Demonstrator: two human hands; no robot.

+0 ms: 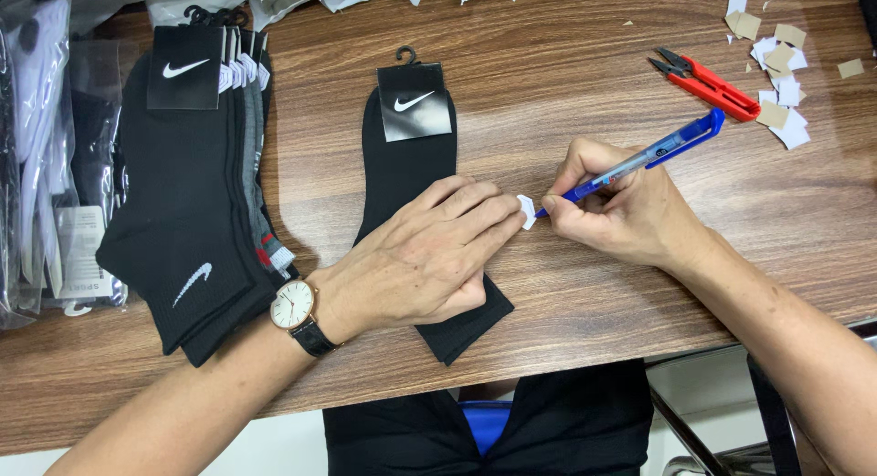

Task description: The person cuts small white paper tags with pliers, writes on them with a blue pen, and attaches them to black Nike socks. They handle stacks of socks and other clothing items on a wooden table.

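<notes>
Pinching a small white tag (526, 211) against the black sock (406, 174), the left hand (420, 257) lies flat; the right hand (621, 211) grips a blue pen (639, 161), tip at the tag. Red snips (708, 83) and paper scraps (776, 74) rest farther off on the wooden desk (566, 65), stacked socks (192, 193) far left.

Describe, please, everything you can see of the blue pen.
The blue pen has a clear barrel, blue grip and blue clip end, seemingly plastic. The right hand holds it slanted, tip down-left, clip up-right. Its tip meets a small white tag pinched by the left hand over a black sock.
</notes>
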